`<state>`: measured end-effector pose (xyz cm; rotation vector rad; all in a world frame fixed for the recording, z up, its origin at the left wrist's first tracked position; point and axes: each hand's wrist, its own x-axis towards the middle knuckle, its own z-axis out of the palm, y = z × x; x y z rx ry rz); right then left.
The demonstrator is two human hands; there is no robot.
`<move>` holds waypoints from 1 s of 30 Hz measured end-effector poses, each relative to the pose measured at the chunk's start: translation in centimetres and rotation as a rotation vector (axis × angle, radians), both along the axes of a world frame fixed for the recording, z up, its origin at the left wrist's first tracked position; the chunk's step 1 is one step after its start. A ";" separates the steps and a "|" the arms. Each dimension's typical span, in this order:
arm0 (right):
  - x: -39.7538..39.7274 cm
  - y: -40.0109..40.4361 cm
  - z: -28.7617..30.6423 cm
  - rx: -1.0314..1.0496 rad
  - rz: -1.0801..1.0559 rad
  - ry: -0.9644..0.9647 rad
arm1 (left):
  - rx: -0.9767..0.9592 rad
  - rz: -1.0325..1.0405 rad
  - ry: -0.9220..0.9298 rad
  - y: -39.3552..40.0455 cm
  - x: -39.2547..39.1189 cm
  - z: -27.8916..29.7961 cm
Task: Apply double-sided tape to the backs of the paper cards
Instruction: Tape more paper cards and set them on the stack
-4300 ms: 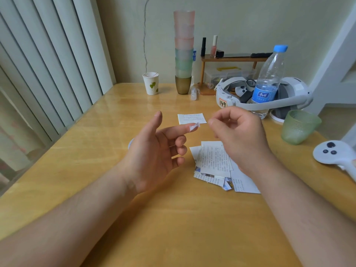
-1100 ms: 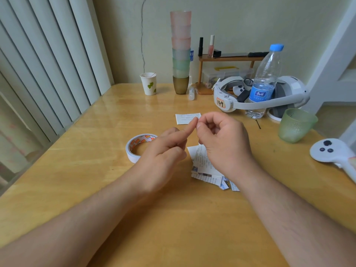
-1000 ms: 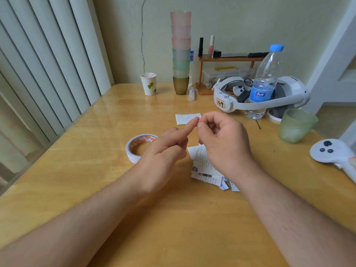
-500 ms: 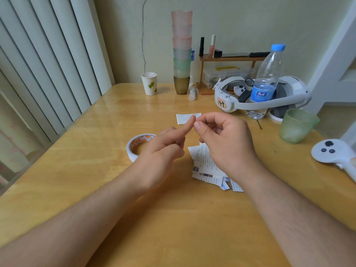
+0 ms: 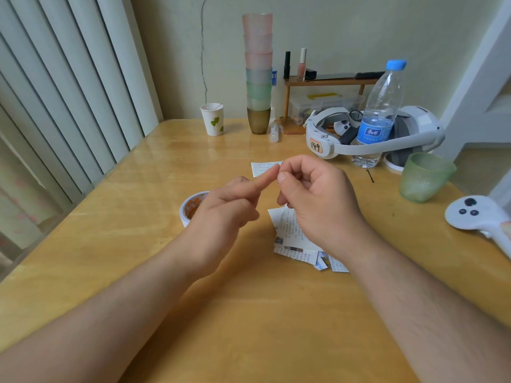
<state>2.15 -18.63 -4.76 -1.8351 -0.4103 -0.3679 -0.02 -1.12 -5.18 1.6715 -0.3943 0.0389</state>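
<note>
Hovering above the wooden table (image 5: 138, 261), the left hand (image 5: 221, 217) is pointing its index finger up and to the right, its other fingers loosely curled, while the right hand (image 5: 318, 200) is pinching at that fingertip with thumb and forefinger; whether a scrap of tape is caught there is too small to tell. The pile of paper cards (image 5: 296, 236) is lying directly beneath the right hand, so that hand is nearer to it. A single card (image 5: 264, 168) is lying flat just beyond the fingertips, its long axis running left to right. The tape roll (image 5: 190, 208) is sitting at the left, partly hidden behind the left hand. Farther off, a headset (image 5: 365, 139), water bottle (image 5: 378, 114) and green cup (image 5: 423, 176) are standing at the far right, clear of the work.
</note>
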 end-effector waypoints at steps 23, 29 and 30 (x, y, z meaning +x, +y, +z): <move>-1.2 1.0 0.8 0.233 0.136 0.086 | -0.445 -0.200 0.381 0.2 -0.1 0.6; -1.3 1.1 1.2 0.345 0.107 0.221 | -0.275 -0.050 0.226 0.2 0.1 0.4; -1.4 1.0 1.3 0.362 0.103 0.242 | -0.238 -0.025 0.198 0.1 0.1 0.4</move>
